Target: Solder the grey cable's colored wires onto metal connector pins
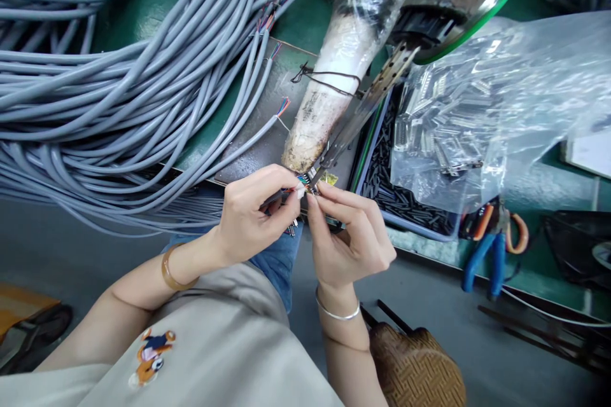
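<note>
My left hand (258,213) is closed in a pinch on thin coloured wires (302,180); the fingers hide most of them. Facing it, my right hand (351,232) pinches a small metal connector (312,190), partly covered by the fingertips. Between the two hands the tip of a soldering iron (377,90) comes down from the upper right, at or very close to the wires and connector. Whether it touches them I cannot tell. Just beyond my fingers ends a white wrapped tube (329,70), its lower end browned and a dark wire tied around it.
Grey cables (128,82) with stripped ends cover the left of the green table. On the right, a blue-grey bin (420,226) holds small black pieces, with a plastic bag of metal connectors (443,121) over it. Blue-handled pliers (496,257) lie at the edge; a woven stool (420,365) stands below.
</note>
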The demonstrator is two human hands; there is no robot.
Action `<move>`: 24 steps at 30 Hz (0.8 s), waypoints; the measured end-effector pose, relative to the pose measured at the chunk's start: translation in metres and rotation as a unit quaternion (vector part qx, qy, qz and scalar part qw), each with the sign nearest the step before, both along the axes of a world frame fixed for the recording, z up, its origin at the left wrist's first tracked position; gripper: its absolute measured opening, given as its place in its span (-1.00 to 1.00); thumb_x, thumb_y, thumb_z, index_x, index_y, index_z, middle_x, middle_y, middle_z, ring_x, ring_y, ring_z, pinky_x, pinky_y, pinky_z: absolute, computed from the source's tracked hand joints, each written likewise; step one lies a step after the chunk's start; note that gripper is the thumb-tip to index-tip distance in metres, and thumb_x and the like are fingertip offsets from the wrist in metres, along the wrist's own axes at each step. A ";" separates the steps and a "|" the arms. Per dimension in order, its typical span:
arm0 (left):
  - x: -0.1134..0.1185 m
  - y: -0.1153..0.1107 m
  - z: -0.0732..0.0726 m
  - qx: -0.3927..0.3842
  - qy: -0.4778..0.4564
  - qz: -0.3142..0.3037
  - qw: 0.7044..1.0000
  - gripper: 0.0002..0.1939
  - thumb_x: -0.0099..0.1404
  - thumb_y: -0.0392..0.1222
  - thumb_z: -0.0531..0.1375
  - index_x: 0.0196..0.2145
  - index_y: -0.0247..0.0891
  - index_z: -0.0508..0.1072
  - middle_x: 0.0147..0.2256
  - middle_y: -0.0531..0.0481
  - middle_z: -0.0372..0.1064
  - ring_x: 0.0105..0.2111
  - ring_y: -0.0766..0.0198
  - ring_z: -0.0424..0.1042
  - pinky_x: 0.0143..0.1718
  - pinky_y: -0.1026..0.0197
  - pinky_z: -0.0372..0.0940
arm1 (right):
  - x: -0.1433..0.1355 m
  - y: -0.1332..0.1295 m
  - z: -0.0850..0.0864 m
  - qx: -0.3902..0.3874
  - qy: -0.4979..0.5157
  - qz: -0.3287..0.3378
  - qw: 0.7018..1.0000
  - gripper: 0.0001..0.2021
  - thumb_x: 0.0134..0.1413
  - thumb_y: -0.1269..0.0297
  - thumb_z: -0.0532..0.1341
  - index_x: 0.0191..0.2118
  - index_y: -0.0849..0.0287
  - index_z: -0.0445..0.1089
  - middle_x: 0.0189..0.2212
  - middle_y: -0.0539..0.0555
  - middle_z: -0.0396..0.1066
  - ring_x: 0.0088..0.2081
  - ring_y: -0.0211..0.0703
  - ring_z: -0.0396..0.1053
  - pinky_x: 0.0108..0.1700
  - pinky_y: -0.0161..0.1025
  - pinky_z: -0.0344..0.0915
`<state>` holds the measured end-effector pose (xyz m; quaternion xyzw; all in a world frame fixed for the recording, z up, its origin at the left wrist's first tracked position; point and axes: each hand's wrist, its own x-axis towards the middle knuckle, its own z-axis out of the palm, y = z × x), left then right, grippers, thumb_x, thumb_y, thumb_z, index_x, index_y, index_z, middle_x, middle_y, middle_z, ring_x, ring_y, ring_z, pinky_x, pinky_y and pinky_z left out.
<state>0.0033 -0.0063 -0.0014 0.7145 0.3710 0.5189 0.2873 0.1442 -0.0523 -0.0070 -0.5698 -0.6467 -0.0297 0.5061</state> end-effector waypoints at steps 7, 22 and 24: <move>-0.004 -0.003 -0.006 -0.059 -0.002 -0.024 0.998 -0.94 0.32 -0.36 0.25 -0.33 -0.27 0.49 -0.40 0.00 0.54 -0.41 0.35 0.49 -0.37 0.33 0.36 | 0.005 -0.010 -0.007 0.003 -0.095 0.025 0.995 -0.81 0.13 0.46 0.40 -0.21 0.05 0.45 -0.14 0.02 0.66 -0.20 -0.18 0.65 -0.12 -0.27 0.60; -0.021 -0.027 -0.003 -0.029 -0.009 -0.206 0.978 -0.88 0.34 -0.45 0.22 -0.28 -0.28 0.51 -0.29 -0.11 0.57 -0.32 0.33 0.52 -0.30 0.34 0.43 | 0.026 -0.018 0.030 -0.286 0.200 0.118 0.930 -0.83 0.20 0.32 0.35 -0.40 0.16 0.39 -0.23 0.05 0.65 -0.63 -0.45 0.30 -0.61 -0.40 0.23; -0.022 -0.033 -0.005 -0.039 -0.009 -0.218 0.975 -0.88 0.34 -0.44 0.21 -0.28 -0.29 0.52 -0.30 -0.10 0.55 -0.35 0.36 0.49 -0.34 0.35 0.41 | 0.026 -0.020 0.032 -0.301 0.214 0.140 0.918 -0.83 0.19 0.34 0.35 -0.41 0.17 0.39 -0.24 0.05 0.65 -0.65 -0.46 0.29 -0.62 -0.41 0.23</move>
